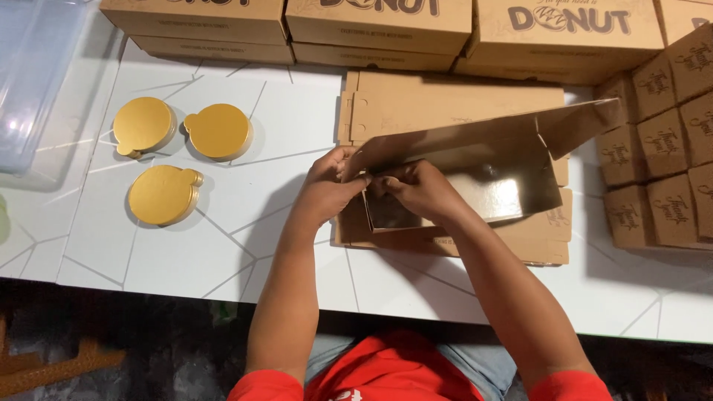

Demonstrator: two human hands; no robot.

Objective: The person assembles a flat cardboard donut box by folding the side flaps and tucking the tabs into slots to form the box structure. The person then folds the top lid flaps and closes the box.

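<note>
Item one: we find both hands at the middle of a white table [186, 245] marked with thin grey lines. The left hand [327, 189] has its fingers curled shut on the near left corner of a half-folded cardboard box [475, 167], thumb on top of the flap edge. The right hand [420, 189] meets it at the same corner, fingers bent and pinching the flap, so the two hands touch or nearly touch. The box has a shiny, reflective inside and a brown outside; one long wall stands tilted up towards the far right, and the box rests on a stack of flat box blanks [453, 104] of the same brown card, which sticks out behind it and under it. Item two: three round gold cake boards [219, 131], each with a small tab, lie well apart from the hands on the left part of the table, two side by side and one nearer to us. Item three: a row of closed brown boxes [371, 22] runs along the far edge. Item four: small brown printed boxes [665, 148] are piled at the right edge. Item five: a clear plastic tub [33, 74] sits at the far left corner.
</note>
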